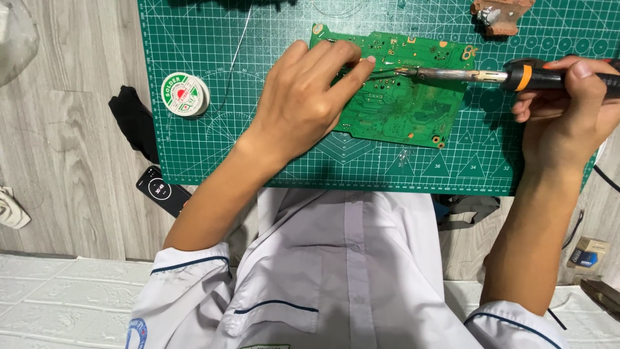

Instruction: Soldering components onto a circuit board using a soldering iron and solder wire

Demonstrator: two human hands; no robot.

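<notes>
Circuit board (400, 97), green, lies far on the green cutting mat (194, 142) that covers the desk (64, 161). Left hand (303, 103) rests on the board, its grip pinching thin solder wire (381, 73) toward the joint. Right hand (568, 110) closes its grip around the soldering iron (491, 76), tip on the board. Soldering looks underway; steady contact matters. A solder spool (185, 94) sits left.
</notes>
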